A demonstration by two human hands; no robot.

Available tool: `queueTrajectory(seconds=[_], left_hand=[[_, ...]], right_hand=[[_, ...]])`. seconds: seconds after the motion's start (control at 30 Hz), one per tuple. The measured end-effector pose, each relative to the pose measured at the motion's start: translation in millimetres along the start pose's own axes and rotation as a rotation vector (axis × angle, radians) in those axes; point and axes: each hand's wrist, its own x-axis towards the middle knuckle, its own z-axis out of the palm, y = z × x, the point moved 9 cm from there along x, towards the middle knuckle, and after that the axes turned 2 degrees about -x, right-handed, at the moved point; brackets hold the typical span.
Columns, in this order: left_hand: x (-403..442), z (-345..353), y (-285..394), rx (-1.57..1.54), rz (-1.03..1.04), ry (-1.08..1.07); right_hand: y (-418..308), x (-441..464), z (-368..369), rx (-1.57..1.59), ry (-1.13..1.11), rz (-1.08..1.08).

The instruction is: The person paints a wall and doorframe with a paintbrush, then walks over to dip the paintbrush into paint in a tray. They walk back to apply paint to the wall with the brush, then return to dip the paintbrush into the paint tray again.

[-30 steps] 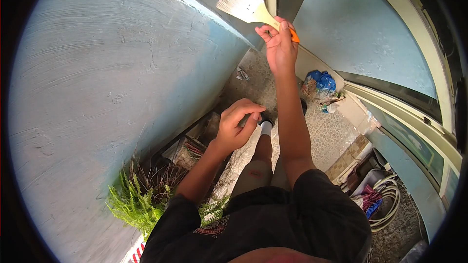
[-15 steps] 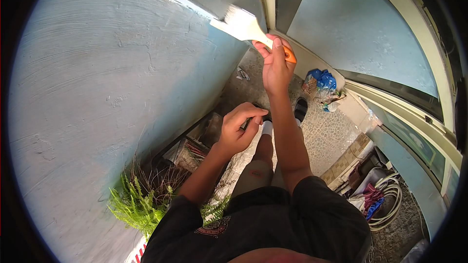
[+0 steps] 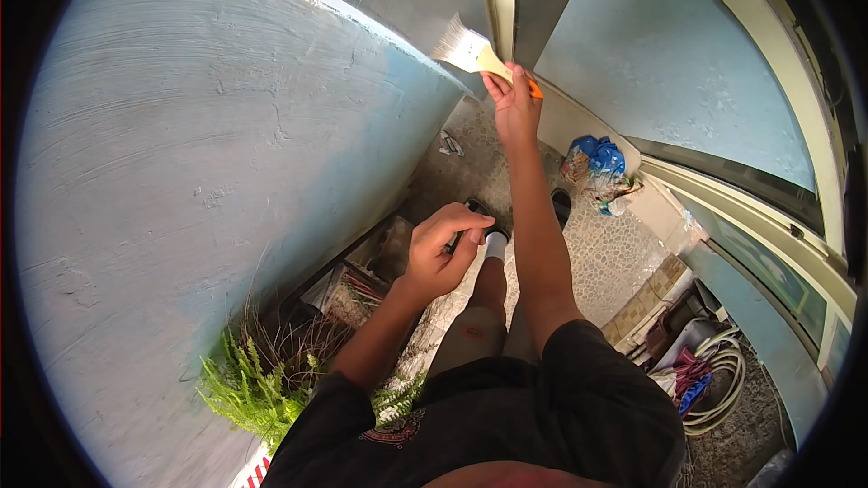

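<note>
My right hand (image 3: 517, 113) is closed round the wooden handle of a wide paintbrush (image 3: 489, 62). The handle has an orange end, and the pale bristles point left, close to the upper edge of the blue-grey wall (image 3: 217, 126). I cannot tell whether the bristles touch that edge. Lower down, my left hand (image 3: 439, 251) is raised in front of my body with its fingers curled in and the thumb near the index finger. Nothing shows in it, and it is apart from the wall.
A green fern (image 3: 249, 389) grows at the wall's foot, beside a dark rack. On the pebbled floor (image 3: 597, 253) lies a blue plastic bag (image 3: 597, 154) near the corner. Window frames (image 3: 750, 199) close off the right side. A coiled hose (image 3: 723, 380) and clutter sit lower right.
The paintbrush has moved right and turned, so its bristles now show more clearly. My right arm has swung slightly right with it. My left hand has barely shifted.
</note>
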Motion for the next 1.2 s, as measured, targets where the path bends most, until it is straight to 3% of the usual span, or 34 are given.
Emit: queueTrajectory(seconds=[0.03, 0.1, 0.2, 0.37, 0.43, 0.47, 0.53, 0.57, 0.73, 0.83, 0.9, 0.93, 1.0, 1.2], left_hand=[[-0.5, 0.4, -1.9, 0.003, -0.007, 0.000], [-1.2, 2.6, -4.1, 0.002, -0.013, 0.000], [-2.6, 9.7, -5.1, -0.018, -0.008, -0.020], [-4.7, 18.1, -3.3, -0.041, -0.032, -0.030], [-3.9, 17.0, -3.9, -0.047, -0.047, -0.027], [-3.8, 16.2, -2.6, -0.034, -0.027, -0.029], [-2.7, 16.5, -3.2, -0.023, -0.005, -0.036], [-2.8, 15.9, -5.8, -0.031, -0.025, -0.028], [-5.7, 15.0, -20.0, -0.045, -0.051, -0.004], [-9.4, 13.9, -23.6, -0.034, -0.039, 0.014], [-14.9, 14.1, -30.5, -0.024, -0.066, 0.014], [-16.9, 15.1, -33.8, -0.022, -0.068, 0.014], [-21.8, 19.1, -40.7, -0.022, -0.102, -0.017], [-22.9, 30.8, -39.8, -0.035, -0.093, -0.042]], right_hand=[[13.6, 7.1, -25.9, 0.004, -0.009, -0.005], [32.3, 16.3, -92.5, -0.308, 0.247, -0.036], [41.0, 28.5, -109.3, -0.470, 0.301, -0.051], [-71.2, 1.3, 60.8, -0.365, 0.034, -0.250], [-125.7, -14.4, 106.4, -0.161, -0.126, -0.362], [-136.1, -12.6, 111.5, -0.163, -0.122, -0.361], [-138.5, -2.7, 130.7, 0.186, -0.365, -0.234], [-129.0, 5.4, 129.5, 0.161, -0.388, -0.221], [-3.9, 81.1, -17.2, 0.115, -0.086, 0.026], [39.8, 104.2, -118.3, -0.021, 0.068, -0.012], [62.8, 114.0, -178.0, -0.288, 0.312, -0.021], [70.7, 120.6, -181.7, -0.287, 0.312, -0.019], [85.1, 126.7, -176.1, -0.573, 0.257, -0.035], [-6.4, 92.5, -74.2, -0.329, 0.093, -0.116]])
